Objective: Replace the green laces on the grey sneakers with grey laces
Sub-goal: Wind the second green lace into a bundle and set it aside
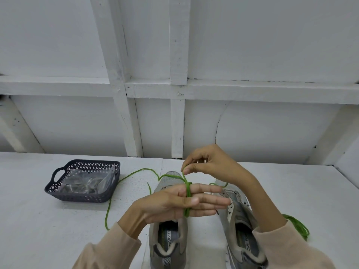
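Two grey sneakers stand side by side on the white table, the left sneaker [168, 235] and the right sneaker [238, 216], heels toward me. My left hand [174, 204] is held flat over the left sneaker, with a green lace [188, 199] wound several times around its fingers. My right hand [211, 162] pinches the same lace just above the coil. The loose tail [116, 187] trails left across the table. A second green lace [297, 227] lies coiled to the right of the right sneaker.
A dark perforated plastic basket [56, 188] with handles sits at the left of the table. It holds a clear plastic bag [87, 181] whose contents are hard to make out. A white panelled wall rises behind the table.
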`<state>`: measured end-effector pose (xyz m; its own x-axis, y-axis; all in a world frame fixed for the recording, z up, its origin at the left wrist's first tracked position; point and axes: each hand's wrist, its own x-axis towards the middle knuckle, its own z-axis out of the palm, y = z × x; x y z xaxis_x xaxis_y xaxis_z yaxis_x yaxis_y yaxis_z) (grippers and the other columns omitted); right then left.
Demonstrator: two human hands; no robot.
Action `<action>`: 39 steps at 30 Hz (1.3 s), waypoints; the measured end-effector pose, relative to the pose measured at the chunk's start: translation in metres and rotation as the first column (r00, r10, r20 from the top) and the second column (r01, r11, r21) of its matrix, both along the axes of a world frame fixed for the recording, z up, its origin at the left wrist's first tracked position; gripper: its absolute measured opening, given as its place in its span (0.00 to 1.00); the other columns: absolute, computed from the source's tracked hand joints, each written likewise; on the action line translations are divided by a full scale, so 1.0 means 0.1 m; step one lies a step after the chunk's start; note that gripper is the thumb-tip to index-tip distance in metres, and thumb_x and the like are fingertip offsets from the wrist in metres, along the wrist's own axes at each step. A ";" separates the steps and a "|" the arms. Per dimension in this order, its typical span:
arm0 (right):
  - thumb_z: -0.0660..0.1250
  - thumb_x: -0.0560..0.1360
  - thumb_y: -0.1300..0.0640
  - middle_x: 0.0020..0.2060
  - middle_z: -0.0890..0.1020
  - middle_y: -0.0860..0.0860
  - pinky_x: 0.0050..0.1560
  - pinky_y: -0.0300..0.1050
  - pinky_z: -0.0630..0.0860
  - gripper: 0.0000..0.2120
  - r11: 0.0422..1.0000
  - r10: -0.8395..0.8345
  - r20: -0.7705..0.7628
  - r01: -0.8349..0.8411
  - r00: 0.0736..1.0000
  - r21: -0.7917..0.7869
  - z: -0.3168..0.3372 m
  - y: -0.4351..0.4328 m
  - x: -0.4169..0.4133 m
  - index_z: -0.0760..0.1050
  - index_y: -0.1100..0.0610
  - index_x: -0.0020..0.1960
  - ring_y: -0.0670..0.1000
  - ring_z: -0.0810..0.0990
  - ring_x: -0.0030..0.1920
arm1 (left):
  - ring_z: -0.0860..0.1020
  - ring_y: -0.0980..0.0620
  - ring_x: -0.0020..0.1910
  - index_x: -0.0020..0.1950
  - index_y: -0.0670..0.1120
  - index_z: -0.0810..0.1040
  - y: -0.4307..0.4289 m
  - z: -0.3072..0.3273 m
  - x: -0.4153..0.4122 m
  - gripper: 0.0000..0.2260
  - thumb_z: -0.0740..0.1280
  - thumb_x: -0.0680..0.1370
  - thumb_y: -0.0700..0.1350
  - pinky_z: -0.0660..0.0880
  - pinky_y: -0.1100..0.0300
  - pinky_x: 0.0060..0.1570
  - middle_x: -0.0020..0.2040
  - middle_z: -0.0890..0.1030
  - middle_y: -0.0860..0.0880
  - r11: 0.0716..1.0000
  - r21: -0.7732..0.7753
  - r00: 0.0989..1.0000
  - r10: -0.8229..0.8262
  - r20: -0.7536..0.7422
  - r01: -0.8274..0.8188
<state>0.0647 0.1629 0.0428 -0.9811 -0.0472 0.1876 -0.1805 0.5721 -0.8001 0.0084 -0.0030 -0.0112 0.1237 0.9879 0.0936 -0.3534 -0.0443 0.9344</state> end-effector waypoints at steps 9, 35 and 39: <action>0.69 0.76 0.49 0.30 0.81 0.47 0.38 0.40 0.72 0.08 0.983 -0.001 0.154 -0.027 0.988 0.181 -0.49 -0.18 0.25 0.84 0.47 0.52 0.43 0.76 0.32 | 0.59 0.39 0.76 0.76 0.32 0.57 -0.08 0.14 -0.32 0.24 0.51 0.78 0.30 0.58 0.49 0.75 0.76 0.60 0.34 0.958 0.131 0.929 0.205 0.308 -0.255; 0.72 0.73 0.50 0.37 0.84 0.52 0.44 0.55 0.75 0.04 0.989 0.031 0.000 -0.031 1.000 0.142 -0.02 0.03 -0.09 0.83 0.50 0.41 0.53 0.79 0.38 | 0.61 0.40 0.76 0.76 0.34 0.60 0.01 -0.07 -0.18 0.46 0.42 0.75 0.71 0.54 0.48 0.77 0.75 0.63 0.35 0.996 -0.067 0.989 0.070 0.134 -0.062; 0.65 0.78 0.63 0.35 0.84 0.50 0.40 0.42 0.76 0.09 0.998 0.052 0.107 -0.057 0.993 0.039 -0.34 0.03 -0.01 0.83 0.58 0.43 0.44 0.79 0.37 | 0.61 0.38 0.75 0.74 0.34 0.63 -0.04 -0.03 -0.23 0.49 0.49 0.73 0.75 0.54 0.46 0.76 0.74 0.65 0.33 0.998 -0.050 0.991 0.042 0.124 -0.036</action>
<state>0.0639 0.1659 0.0086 -0.9911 -0.1067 0.0799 -0.1281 0.5975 -0.7916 -0.0149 -0.0070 -0.0141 0.0750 0.9955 0.0587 -0.4666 -0.0170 0.8843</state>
